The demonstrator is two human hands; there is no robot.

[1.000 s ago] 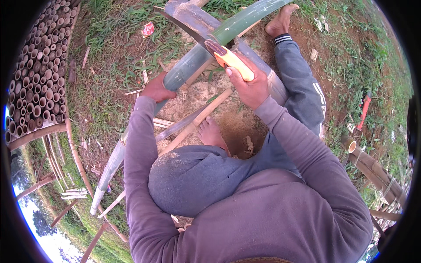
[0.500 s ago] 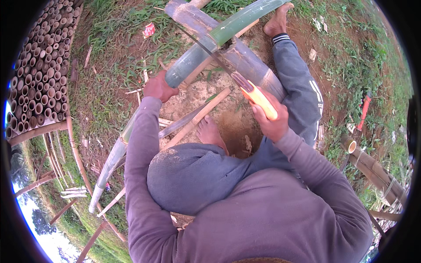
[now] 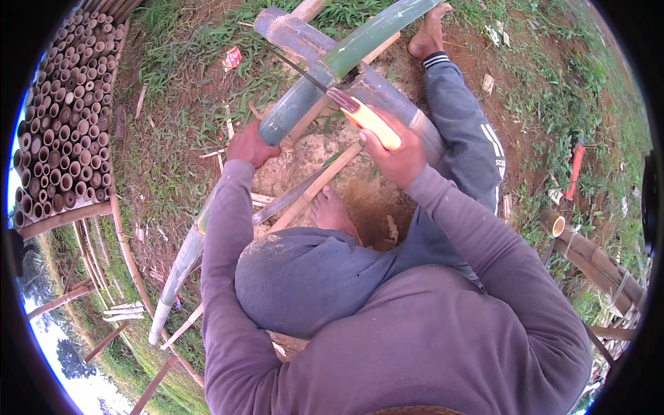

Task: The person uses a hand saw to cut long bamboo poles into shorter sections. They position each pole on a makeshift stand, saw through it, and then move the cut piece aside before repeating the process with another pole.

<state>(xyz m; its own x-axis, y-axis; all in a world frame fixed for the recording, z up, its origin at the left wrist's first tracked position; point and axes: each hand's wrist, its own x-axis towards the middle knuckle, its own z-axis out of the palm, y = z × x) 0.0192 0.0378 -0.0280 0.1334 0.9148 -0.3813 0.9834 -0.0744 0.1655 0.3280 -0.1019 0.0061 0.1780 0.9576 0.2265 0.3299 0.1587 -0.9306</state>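
A long green bamboo pole (image 3: 370,43) slants across in front of me, resting over a thicker, weathered bamboo log (image 3: 394,100). My left hand (image 3: 253,144) is closed around the pole, below the place where the saw crosses it. In my right hand (image 3: 397,146) is the orange-yellow handle of a handsaw (image 3: 374,123). Its thin dark blade lies across the pole just beside a joint and reaches past the far side. How deep the blade sits in the bamboo I cannot tell.
Cut bamboo tubes (image 3: 69,131) are stacked at far left. Bamboo strips (image 3: 318,187) lie by my bare foot. An orange-red tool (image 3: 575,169) lies on the grass at right, near a tied bamboo bundle (image 3: 595,263). A red-white wrapper (image 3: 232,59) is on the ground.
My right hand has pushed the handsaw forward and to the left, so its handle is now closer to the pole. My left hand keeps its hold on the pole.
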